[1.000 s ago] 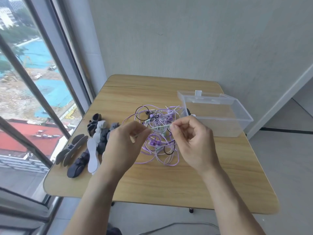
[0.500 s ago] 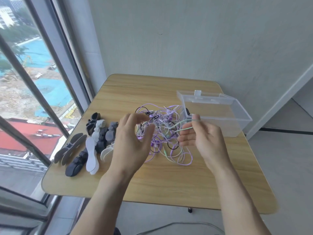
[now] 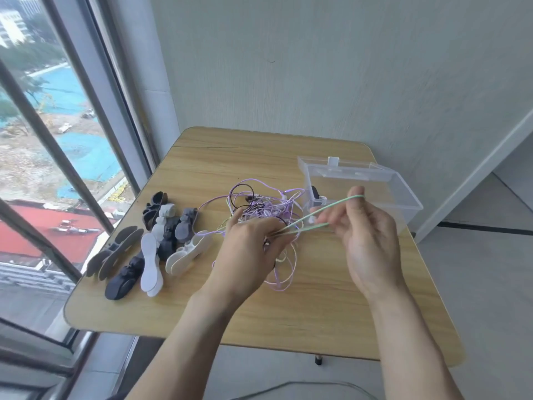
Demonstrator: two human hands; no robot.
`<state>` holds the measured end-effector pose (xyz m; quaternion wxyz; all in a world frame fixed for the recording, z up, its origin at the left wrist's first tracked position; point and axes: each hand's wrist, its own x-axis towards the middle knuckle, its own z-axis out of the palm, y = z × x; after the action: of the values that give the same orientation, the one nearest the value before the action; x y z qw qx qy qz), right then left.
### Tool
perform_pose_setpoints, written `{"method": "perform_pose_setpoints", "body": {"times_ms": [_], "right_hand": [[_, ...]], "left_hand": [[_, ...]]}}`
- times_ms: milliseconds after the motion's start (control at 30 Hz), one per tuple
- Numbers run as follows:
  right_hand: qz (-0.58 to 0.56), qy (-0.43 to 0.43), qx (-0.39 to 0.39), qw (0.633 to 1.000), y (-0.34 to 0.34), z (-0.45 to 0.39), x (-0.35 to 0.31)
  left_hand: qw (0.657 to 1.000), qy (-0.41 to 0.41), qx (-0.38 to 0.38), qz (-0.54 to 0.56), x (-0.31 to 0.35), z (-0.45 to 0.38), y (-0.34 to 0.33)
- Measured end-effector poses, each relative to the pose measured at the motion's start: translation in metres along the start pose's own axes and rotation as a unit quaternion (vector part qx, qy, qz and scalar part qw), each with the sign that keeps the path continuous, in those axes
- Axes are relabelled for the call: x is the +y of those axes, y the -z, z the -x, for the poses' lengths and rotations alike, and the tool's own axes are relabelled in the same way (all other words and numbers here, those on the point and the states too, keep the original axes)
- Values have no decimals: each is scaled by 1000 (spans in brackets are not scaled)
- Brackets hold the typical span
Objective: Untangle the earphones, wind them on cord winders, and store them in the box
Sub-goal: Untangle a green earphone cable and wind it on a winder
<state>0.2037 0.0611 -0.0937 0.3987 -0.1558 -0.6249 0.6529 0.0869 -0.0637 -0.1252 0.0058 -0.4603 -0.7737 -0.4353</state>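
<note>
A tangle of purple, black and pale green earphone cords (image 3: 261, 207) lies in the middle of the wooden table (image 3: 302, 319). My left hand (image 3: 248, 255) grips the tangle at its near edge. My right hand (image 3: 366, 235) holds a loop of pale green cord (image 3: 317, 213), hooked over its raised finger and stretched taut towards the left hand. Several black, grey and white cord winders (image 3: 161, 243) lie in a heap at the table's left side. The clear plastic box (image 3: 357, 189) stands open at the right rear, just behind my right hand.
A window with slanted dark frames (image 3: 57, 157) runs along the left of the table. A grey wall stands behind it. The table's near edge and right edge drop to a tiled floor (image 3: 476, 284). A thin cable (image 3: 288, 388) lies on the floor below.
My right hand has moved right and up, drawing the green loop out of the tangle until it is taut. My left hand has come down onto the tangle and closed on it.
</note>
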Motion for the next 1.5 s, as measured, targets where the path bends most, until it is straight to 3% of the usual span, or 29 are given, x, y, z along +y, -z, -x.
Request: {"method": "perform_pose_setpoints", "body": {"times_ms": [133, 367, 467, 567, 667, 800, 867, 933, 1000, 1100, 1200, 1333, 1500], "right_hand": [[-63, -84, 41, 994, 7, -1, -12], [-99, -79, 50, 991, 11, -2, -27], [-12, -74, 104, 992, 22, -3, -27], [177, -47, 120, 976, 33, -5, -20], [379, -73, 3, 923, 39, -5, -11], [523, -192, -211, 803, 33, 0, -1], [488, -174, -242, 820, 31, -1, 2], [377, -122, -225, 890, 28, -2, 1], [274, -47, -160, 947, 23, -3, -4], [230, 55, -59, 970, 19, -4, -14], [167, 54, -29, 984, 24, -6, -15], [263, -68, -67, 960, 31, -6, -10], [443, -221, -115, 861, 49, -3, -1]], "left_hand": [[1000, -6, 8, -25, -8, -3, 2], [996, 2, 30, -87, -15, -2, -7], [995, 4, 33, -91, -16, -3, -9], [996, -10, 19, -89, -12, 0, -12], [997, -7, 14, -76, -11, 1, -14], [997, -5, 4, -72, -8, 3, -18], [998, -9, 4, -69, -9, 4, -18], [998, -1, -6, -62, -11, 2, -15], [998, 12, -18, -62, -13, 0, -12], [997, 37, -23, -61, -14, 0, -8], [998, 31, -15, -50, -14, 1, -6], [999, 30, 6, -30, -16, 1, -5], [998, 10, 60, -10, -4, 1, 1]]}}
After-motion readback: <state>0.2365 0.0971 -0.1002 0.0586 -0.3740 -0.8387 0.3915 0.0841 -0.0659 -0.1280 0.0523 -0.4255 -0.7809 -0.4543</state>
